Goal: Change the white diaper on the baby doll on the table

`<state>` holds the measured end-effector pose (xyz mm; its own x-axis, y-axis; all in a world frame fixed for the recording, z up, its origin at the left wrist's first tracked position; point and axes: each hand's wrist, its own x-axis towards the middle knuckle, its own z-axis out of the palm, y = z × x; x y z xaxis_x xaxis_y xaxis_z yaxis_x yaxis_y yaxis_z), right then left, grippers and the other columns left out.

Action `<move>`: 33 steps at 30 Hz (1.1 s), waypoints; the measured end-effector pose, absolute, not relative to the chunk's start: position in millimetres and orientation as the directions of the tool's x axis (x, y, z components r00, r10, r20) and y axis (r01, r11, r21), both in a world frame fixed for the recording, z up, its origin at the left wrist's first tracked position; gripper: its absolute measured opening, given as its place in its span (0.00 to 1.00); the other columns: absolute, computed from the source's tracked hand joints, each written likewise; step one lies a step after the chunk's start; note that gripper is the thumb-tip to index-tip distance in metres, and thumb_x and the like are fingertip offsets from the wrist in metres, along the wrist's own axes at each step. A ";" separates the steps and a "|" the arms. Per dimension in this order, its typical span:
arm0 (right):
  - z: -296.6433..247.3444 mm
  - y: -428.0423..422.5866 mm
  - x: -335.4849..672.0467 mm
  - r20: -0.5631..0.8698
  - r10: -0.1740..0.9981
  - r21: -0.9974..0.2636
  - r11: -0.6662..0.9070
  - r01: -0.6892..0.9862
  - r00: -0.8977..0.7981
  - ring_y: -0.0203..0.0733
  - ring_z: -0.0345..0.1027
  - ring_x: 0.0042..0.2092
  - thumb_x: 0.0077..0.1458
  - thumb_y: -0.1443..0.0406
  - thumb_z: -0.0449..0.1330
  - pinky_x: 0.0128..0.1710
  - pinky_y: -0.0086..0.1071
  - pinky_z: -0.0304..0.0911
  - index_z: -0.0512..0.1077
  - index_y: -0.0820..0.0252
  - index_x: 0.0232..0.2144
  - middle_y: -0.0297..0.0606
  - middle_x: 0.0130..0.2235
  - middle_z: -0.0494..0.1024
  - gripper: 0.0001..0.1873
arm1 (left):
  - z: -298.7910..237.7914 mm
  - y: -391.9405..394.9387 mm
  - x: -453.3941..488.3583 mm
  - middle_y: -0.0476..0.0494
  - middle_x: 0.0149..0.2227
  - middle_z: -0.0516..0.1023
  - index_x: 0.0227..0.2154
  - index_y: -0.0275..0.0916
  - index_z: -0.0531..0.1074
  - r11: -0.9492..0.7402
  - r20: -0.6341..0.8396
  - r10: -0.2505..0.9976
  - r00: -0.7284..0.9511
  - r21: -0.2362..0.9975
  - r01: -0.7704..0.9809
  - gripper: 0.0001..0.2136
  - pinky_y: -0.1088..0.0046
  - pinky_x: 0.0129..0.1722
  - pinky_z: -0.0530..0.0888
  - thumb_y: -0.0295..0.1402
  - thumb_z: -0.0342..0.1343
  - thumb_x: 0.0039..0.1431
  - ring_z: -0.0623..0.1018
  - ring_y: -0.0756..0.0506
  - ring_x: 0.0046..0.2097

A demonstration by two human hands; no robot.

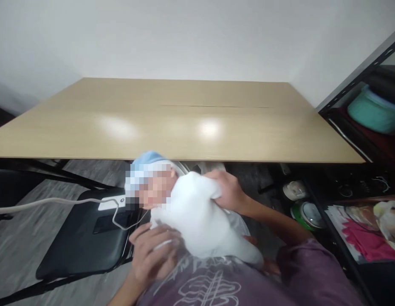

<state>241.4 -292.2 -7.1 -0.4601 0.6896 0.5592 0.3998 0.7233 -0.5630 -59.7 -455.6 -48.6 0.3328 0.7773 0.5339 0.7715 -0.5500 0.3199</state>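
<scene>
A baby-like figure lies across my lap, and I cannot tell whether it is a doll. It wears a light blue cap (149,158) and white clothing (199,221), and its face is pixelated. My right hand (227,191) is closed on a fold of the white clothing on the upper right side. At the lower left edge of the clothing is my left hand (157,250), its fingers curled, slightly blurred. A thin white strip shows between those fingers, seemingly part of the clothing.
A wooden table (197,144) stands in front, against a white wall. On the left, a black chair (86,246) carries a white device (111,202) with a cable and a dark phone-like slab (110,223). A black shelf rack with a teal container (374,110) is at right.
</scene>
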 end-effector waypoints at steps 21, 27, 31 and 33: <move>9.4 -240.5 378.0 0.476 0.828 -0.062 0.368 0.928 -0.297 0.61 0.77 0.47 0.69 0.60 0.59 0.44 0.45 0.68 0.78 0.54 0.46 0.48 0.42 0.83 0.10 | -7.0 -255.0 -28.6 0.37 0.50 0.88 0.61 0.41 0.69 -0.405 0.231 0.912 0.340 0.362 0.840 0.25 0.55 0.55 0.74 0.47 0.60 0.66 0.87 0.32 0.48; -8.3 -214.5 391.4 0.363 0.919 -0.196 0.236 0.952 -0.153 0.61 0.82 0.43 0.69 0.50 0.60 0.36 0.43 0.65 0.77 0.48 0.51 0.45 0.46 0.87 0.16 | 0.0 -211.4 -35.7 0.38 0.48 0.88 0.61 0.42 0.71 -0.434 0.234 0.897 0.375 0.309 0.846 0.23 0.57 0.53 0.72 0.47 0.60 0.69 0.87 0.32 0.49; -14.0 -191.0 391.8 0.354 0.914 -0.158 0.269 0.950 -0.200 0.62 0.83 0.43 0.68 0.52 0.59 0.34 0.42 0.65 0.78 0.51 0.50 0.46 0.43 0.87 0.16 | 6.5 -182.2 -50.5 0.38 0.48 0.88 0.58 0.42 0.72 -0.453 0.212 0.888 0.408 0.253 0.855 0.23 0.57 0.49 0.71 0.52 0.58 0.72 0.87 0.32 0.47; -16.0 -177.6 390.1 0.356 0.911 -0.149 0.277 0.949 -0.209 0.61 0.83 0.42 0.67 0.52 0.59 0.34 0.41 0.65 0.79 0.52 0.50 0.46 0.42 0.87 0.16 | 6.1 -167.5 -58.7 0.38 0.44 0.88 0.54 0.41 0.74 -0.420 0.189 0.903 0.386 0.204 0.884 0.24 0.57 0.46 0.71 0.57 0.58 0.72 0.86 0.32 0.44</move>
<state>390.1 -177.6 -16.0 -0.2095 0.9107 0.3560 0.9494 0.2765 -0.1487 -58.7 -167.5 6.1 0.3859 0.9030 0.1888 0.8840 -0.4204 0.2042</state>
